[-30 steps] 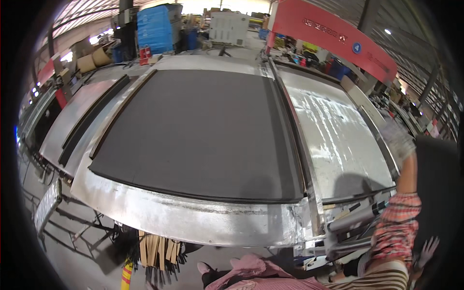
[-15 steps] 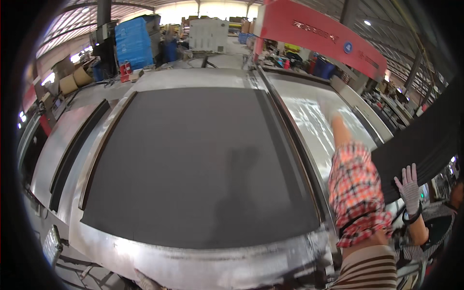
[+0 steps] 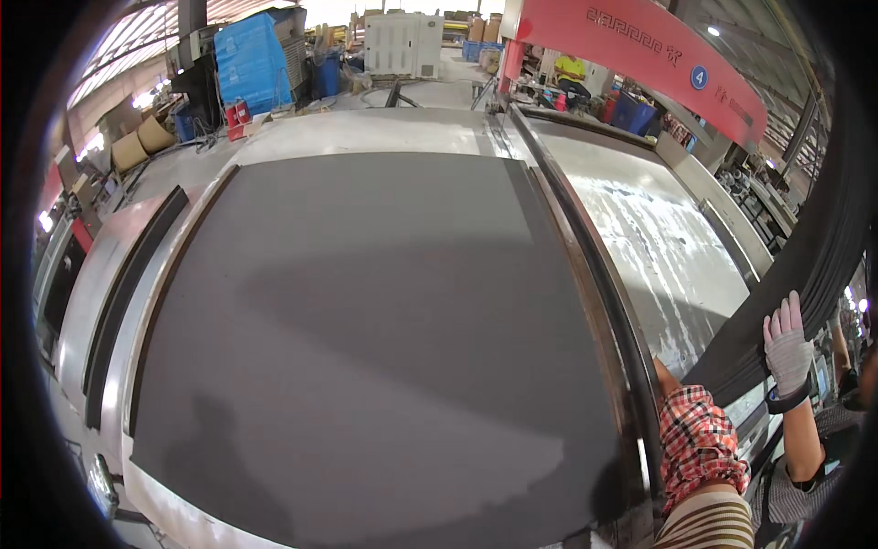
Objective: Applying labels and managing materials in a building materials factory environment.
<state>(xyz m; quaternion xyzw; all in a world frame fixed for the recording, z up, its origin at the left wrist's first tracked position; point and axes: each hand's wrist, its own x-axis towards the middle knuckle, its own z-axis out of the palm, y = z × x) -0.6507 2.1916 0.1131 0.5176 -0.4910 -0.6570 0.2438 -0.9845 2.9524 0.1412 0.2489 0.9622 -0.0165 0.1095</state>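
Note:
A large dark grey sheet (image 3: 384,302) lies flat on the metal table (image 3: 366,137), with long bars along its left and right sides. My right arm, in a red-and-white checked sleeve cover (image 3: 700,444), reaches in from the lower right. Only a small part of my right hand (image 3: 666,375) shows beyond the cuff, close to the dark rail (image 3: 631,339) at the sheet's right; its fingers are hidden. Right beside it hangs a dark flexible sheet (image 3: 796,284), which a co-worker's gloved hand (image 3: 788,357) presses with fingers spread. My left hand is out of view.
A wet, shiny metal plate (image 3: 649,229) lies beyond the rail on the right. Above it spans a red machine beam (image 3: 640,46). A white cabinet (image 3: 401,46) and a blue-wrapped stack (image 3: 251,64) stand at the back. Another person (image 3: 572,73) sits far off.
My right arm has drawn back from over the wet plate toward me. The hanging dark sheet has moved and bends more steeply. A wide shadow now falls over the grey sheet.

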